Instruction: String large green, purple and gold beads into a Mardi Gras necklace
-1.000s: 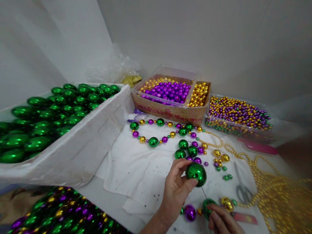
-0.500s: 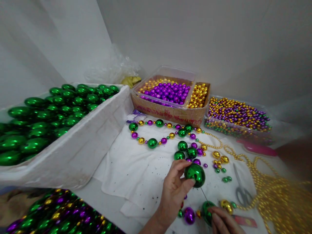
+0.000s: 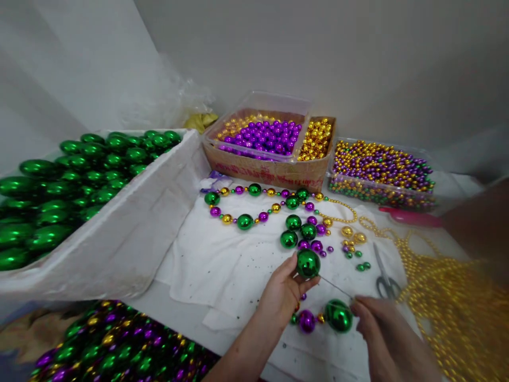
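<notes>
My left hand (image 3: pixel 279 292) is closed around a large shiny green bead (image 3: pixel 308 264), held above the white cloth (image 3: pixel 214 265). A thin, straight strand (image 3: pixel 336 287), either thread or needle, runs from this bead to my right hand (image 3: pixel 384 323). The right fingers pinch its other end and are slightly blurred. Just left of those fingertips hangs or rests another large green bead (image 3: pixel 338 316), in line with a small gold bead and a purple bead (image 3: pixel 307 321). Part of that strung row is hidden behind my left hand. Loose green beads (image 3: pixel 293 223) lie just beyond.
A white foam box (image 3: pixel 159 212) of big green beads stands left. Behind are a cardboard box (image 3: pixel 254 172) with purple and gold beads and a clear tub (image 3: pixel 382 188) of mixed beads. Scissors (image 3: pixel 385 281), a pink-handled tool (image 3: pixel 413 217) and gold bead strings (image 3: pixel 445 297) lie right.
My right hand has moved up and right, off the lower green bead, drawing the strand out sideways. My left hand has shifted slightly with its green bead. The view has tilted a little.
</notes>
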`<act>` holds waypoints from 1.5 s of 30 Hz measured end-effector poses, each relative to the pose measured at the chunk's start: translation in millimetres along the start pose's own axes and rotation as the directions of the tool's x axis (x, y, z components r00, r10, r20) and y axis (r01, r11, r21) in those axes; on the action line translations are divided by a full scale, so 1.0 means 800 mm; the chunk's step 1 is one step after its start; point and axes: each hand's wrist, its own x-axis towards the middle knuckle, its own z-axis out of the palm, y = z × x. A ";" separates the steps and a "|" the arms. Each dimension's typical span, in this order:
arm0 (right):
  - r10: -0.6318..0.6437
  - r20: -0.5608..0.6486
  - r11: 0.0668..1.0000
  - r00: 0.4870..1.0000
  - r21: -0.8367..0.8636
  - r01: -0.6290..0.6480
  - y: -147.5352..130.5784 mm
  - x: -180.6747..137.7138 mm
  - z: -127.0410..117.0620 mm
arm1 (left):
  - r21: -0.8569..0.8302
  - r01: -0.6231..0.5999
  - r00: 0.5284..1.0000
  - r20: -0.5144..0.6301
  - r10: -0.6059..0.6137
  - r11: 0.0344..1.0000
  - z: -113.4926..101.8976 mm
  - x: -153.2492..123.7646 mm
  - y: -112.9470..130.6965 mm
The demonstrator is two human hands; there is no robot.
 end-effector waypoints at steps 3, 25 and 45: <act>-0.272 0.084 0.962 0.959 0.016 0.272 -0.016 0.027 0.001 | -0.039 0.127 0.992 -0.022 -0.128 0.991 0.004 -0.001 -0.001; -0.415 0.186 0.910 0.891 0.055 0.412 -0.034 0.037 0.018 | -0.115 0.137 0.991 0.019 -0.136 0.984 0.006 -0.012 0.018; -0.144 0.542 0.987 0.828 0.143 0.078 -0.002 0.030 0.036 | 0.260 -0.340 0.939 0.041 0.341 0.904 0.006 -0.037 0.054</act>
